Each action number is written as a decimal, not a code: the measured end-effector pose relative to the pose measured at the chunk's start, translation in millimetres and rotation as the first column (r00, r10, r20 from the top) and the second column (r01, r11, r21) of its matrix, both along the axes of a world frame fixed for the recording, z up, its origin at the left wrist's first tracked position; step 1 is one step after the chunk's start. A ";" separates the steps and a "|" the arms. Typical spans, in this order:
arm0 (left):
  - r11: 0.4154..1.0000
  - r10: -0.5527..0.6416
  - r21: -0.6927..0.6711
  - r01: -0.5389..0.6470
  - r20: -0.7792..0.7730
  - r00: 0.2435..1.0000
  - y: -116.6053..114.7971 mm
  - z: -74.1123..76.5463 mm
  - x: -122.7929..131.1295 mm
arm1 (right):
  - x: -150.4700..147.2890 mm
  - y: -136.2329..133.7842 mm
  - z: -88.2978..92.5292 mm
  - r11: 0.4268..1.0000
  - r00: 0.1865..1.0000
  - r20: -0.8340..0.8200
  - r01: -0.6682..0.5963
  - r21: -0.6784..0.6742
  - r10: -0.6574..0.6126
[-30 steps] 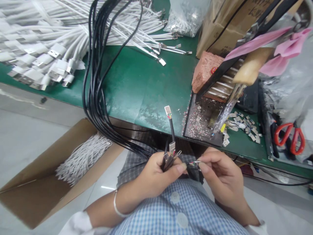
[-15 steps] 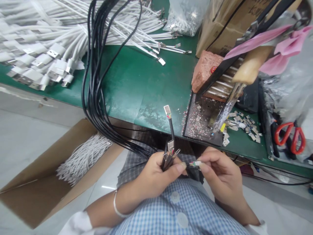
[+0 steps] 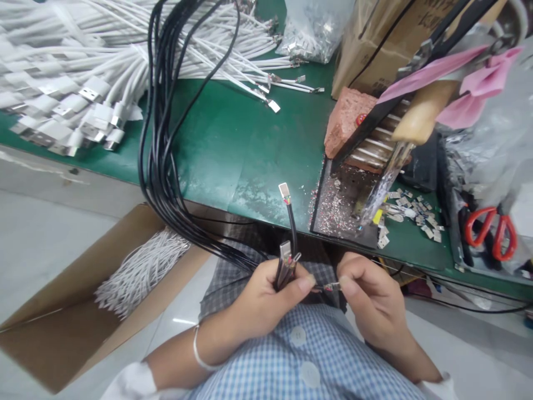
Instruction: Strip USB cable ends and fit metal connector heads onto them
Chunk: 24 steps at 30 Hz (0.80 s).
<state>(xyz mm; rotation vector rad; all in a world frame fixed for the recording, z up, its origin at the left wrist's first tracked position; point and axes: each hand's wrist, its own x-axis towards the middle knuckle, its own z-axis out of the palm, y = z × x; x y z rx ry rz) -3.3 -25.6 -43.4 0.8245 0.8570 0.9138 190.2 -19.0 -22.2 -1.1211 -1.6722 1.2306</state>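
Observation:
My left hand [image 3: 277, 294] is closed around a bunch of black cables [image 3: 227, 250] above my lap. Their connector ends [image 3: 285, 256] stick up out of the fist, and one cable end with a bare metal connector [image 3: 285, 193] rises higher than the others. Between my two hands lies a small connector with thin coloured wires [image 3: 331, 287], seen nearly edge-on. My right hand [image 3: 372, 291] pinches its far end between thumb and forefinger. The left thumb and fingertips hold the cable side of it.
White USB cables [image 3: 95, 89] are heaped at the back left of the green table [image 3: 233, 139]. To the right are a brick [image 3: 347, 119], a wooden-handled tool [image 3: 422, 119], loose connectors [image 3: 416, 214] and red-handled scissors [image 3: 491, 230]. A cardboard box [image 3: 54, 333] with white cables stands below left.
The connector between my hands has turned from showing its flat face to nearly edge-on. The bunched ends in my left fist have tilted slightly. My right hand has shifted a little left.

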 end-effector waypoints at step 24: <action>0.972 0.209 0.105 -0.208 -0.004 0.978 -5.6 -24.4 -1.1 | 18.8 1.6 7.7 0.988 0.996 -0.040 -0.072 0.137 0.078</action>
